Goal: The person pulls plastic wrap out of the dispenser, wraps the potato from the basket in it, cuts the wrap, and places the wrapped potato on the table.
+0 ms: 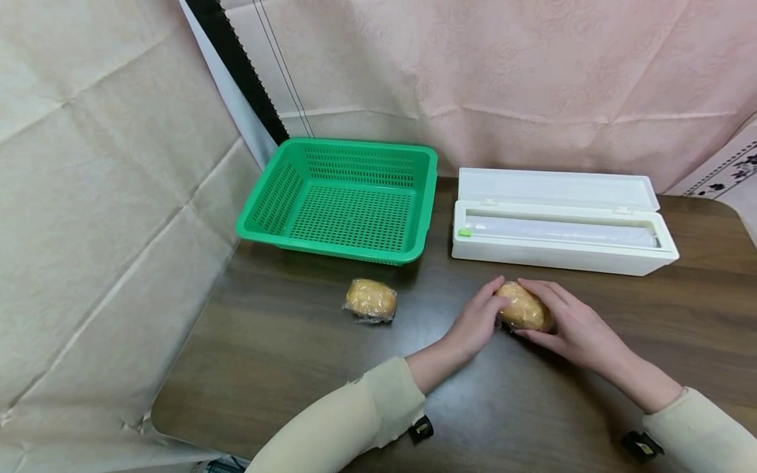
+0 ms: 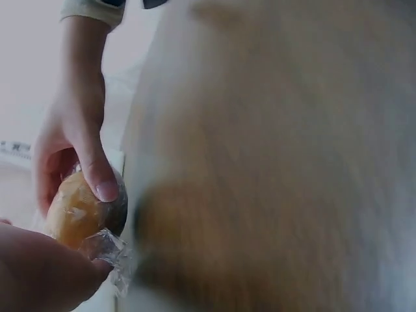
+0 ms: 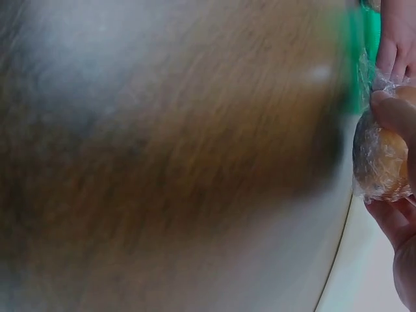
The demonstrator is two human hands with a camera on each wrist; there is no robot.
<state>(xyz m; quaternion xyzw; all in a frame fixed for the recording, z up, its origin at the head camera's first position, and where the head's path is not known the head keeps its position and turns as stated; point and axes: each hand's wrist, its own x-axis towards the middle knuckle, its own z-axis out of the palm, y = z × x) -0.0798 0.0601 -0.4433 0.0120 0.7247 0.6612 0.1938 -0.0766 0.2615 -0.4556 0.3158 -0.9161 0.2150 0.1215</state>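
Observation:
Between both hands is an oval, golden-brown piece of food (image 1: 524, 309) wrapped in clear plastic film; its exact kind I cannot tell. My right hand (image 1: 582, 332) grips its right side, thumb on the near side and fingers over the far side. At its left end, my left hand (image 1: 476, 315) pinches the gathered film (image 2: 107, 250) between thumb and fingers. The right wrist view shows the film (image 3: 383, 146) wrinkled over the food. A second golden-brown piece (image 1: 370, 299), also film-wrapped, lies on the table to the left, loose film along its near edge.
A green plastic basket (image 1: 331, 255) stands at the back left. Right of it sits a long white cling film box (image 1: 556, 255), its lid raised, with a film roll (image 1: 556, 230) inside. The wooden table (image 1: 284, 368) meets cloth hangings (image 1: 503, 79) behind and at left.

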